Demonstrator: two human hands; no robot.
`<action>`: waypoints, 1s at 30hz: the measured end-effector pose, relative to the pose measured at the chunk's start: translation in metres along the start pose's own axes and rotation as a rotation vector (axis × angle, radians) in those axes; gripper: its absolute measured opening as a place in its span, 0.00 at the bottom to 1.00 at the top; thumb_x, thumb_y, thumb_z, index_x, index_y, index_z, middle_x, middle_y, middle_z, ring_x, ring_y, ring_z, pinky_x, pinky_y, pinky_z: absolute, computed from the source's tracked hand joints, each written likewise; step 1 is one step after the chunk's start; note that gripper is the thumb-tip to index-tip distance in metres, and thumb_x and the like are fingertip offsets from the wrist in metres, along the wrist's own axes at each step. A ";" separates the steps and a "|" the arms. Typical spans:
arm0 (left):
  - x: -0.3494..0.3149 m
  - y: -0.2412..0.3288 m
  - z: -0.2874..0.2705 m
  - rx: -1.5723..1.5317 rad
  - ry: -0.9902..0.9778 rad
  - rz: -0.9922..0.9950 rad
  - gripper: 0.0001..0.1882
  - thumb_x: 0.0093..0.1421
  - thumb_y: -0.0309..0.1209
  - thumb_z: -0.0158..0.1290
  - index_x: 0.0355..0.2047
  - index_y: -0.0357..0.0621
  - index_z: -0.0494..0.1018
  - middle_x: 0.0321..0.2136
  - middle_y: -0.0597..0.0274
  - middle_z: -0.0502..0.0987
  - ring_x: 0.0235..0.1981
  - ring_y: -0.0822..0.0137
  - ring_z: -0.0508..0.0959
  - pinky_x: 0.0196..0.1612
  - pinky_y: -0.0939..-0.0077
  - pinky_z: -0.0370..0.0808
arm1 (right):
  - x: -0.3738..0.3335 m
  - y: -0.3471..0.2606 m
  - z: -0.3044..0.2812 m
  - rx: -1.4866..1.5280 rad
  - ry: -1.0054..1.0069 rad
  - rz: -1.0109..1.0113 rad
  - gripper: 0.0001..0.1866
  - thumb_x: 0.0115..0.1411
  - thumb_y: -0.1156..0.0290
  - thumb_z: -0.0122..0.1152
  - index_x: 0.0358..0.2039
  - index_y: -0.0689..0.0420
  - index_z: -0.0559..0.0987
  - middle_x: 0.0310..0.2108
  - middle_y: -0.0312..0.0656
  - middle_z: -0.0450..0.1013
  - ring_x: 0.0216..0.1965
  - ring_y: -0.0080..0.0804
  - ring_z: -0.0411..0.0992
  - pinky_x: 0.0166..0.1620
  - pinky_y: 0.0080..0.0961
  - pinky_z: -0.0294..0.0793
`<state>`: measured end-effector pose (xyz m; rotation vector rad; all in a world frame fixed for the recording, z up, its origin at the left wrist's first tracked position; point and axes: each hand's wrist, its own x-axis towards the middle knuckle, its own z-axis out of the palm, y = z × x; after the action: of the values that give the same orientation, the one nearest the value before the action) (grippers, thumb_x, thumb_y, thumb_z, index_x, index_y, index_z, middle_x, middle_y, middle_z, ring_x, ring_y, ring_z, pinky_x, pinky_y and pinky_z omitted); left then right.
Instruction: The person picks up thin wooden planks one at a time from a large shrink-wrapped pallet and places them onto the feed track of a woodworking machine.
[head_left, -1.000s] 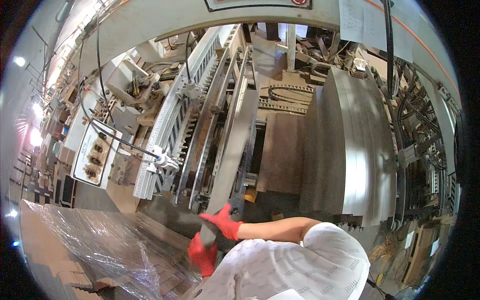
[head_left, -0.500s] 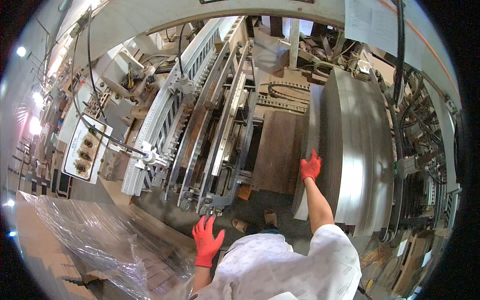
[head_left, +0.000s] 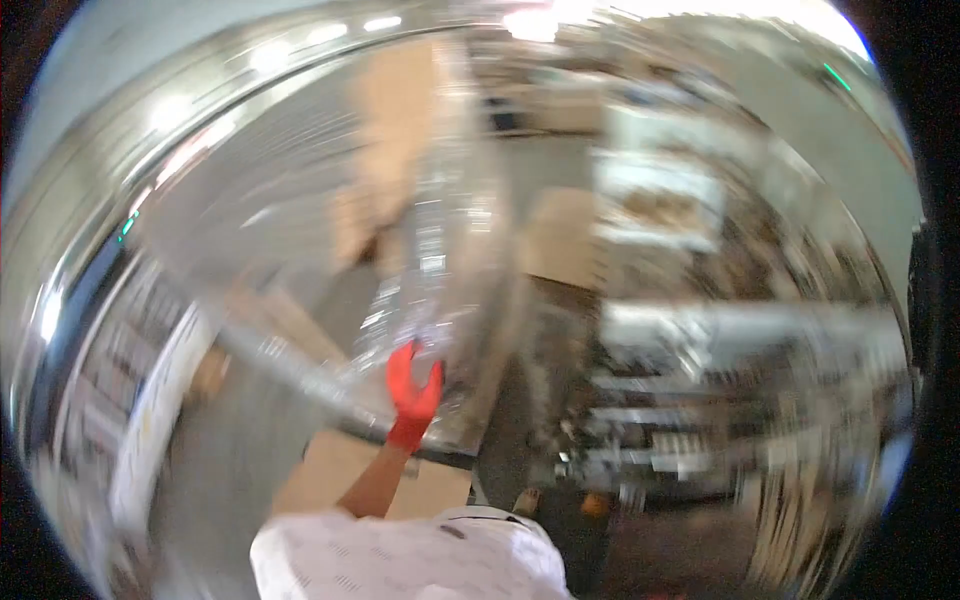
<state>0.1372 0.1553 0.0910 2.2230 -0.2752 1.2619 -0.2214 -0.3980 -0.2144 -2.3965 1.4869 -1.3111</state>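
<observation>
My left hand [head_left: 413,392], in a red glove, reaches forward over a stack wrapped in clear plastic film [head_left: 432,265]. Its thumb and fingers are spread apart in a C shape, and nothing shows between them. Motion blur hides whether the fingertips touch the film. Brown cardboard [head_left: 395,120] shows through the wrapping at the far end. Below my forearm lies a tan cardboard sheet [head_left: 440,488], close to my body. My right hand is out of view.
On the right stand blurred machine parts with a pale rail [head_left: 750,325]. A tan board [head_left: 562,238] lies beyond the wrapped stack. At the left is a long white-edged panel [head_left: 155,420] beside grey floor [head_left: 235,440].
My view has swung left, from the machine and metal sheets to the plastic-wrapped stack. My left hand is now over the wrapping. My right hand, earlier at the metal sheets, has left the picture.
</observation>
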 end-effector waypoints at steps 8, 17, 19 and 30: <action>0.165 -0.006 -0.059 0.334 0.525 -0.266 0.42 0.56 0.43 0.71 0.67 0.42 0.67 0.66 0.38 0.65 0.69 0.41 0.61 0.69 0.48 0.61 | -0.036 -0.229 0.003 0.849 -0.342 -0.774 0.03 0.67 0.68 0.62 0.37 0.48 0.83 0.35 0.43 0.79 0.36 0.40 0.78 0.35 0.37 0.78; 0.268 0.015 -0.021 0.266 0.471 -0.464 0.43 0.53 0.50 0.71 0.66 0.53 0.67 0.68 0.33 0.59 0.71 0.35 0.56 0.71 0.38 0.52 | -0.006 -0.388 -0.038 1.153 -0.652 -0.808 0.09 0.63 0.82 0.59 0.42 0.60 0.81 0.43 0.51 0.77 0.46 0.52 0.76 0.51 0.44 0.76; 0.274 0.003 -0.016 0.194 0.577 -0.498 0.41 0.55 0.47 0.71 0.65 0.50 0.68 0.67 0.33 0.60 0.71 0.37 0.58 0.72 0.42 0.53 | 0.000 -0.392 -0.034 1.199 -0.644 -0.769 0.07 0.62 0.83 0.59 0.40 0.61 0.81 0.42 0.50 0.77 0.45 0.53 0.76 0.49 0.43 0.76; 0.247 -0.109 -0.092 -0.337 0.381 -0.141 0.13 0.67 0.33 0.57 0.48 0.40 0.74 0.46 0.50 0.77 0.47 0.56 0.80 0.45 0.52 0.80 | -0.019 -0.362 -0.048 1.265 -0.781 -0.707 0.10 0.67 0.61 0.65 0.41 0.54 0.84 0.39 0.47 0.80 0.40 0.47 0.78 0.44 0.44 0.78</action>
<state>0.2506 0.3201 0.2949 1.6544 -0.1642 1.4117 0.0052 -0.1692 -0.0411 -1.9832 -0.3922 -0.7150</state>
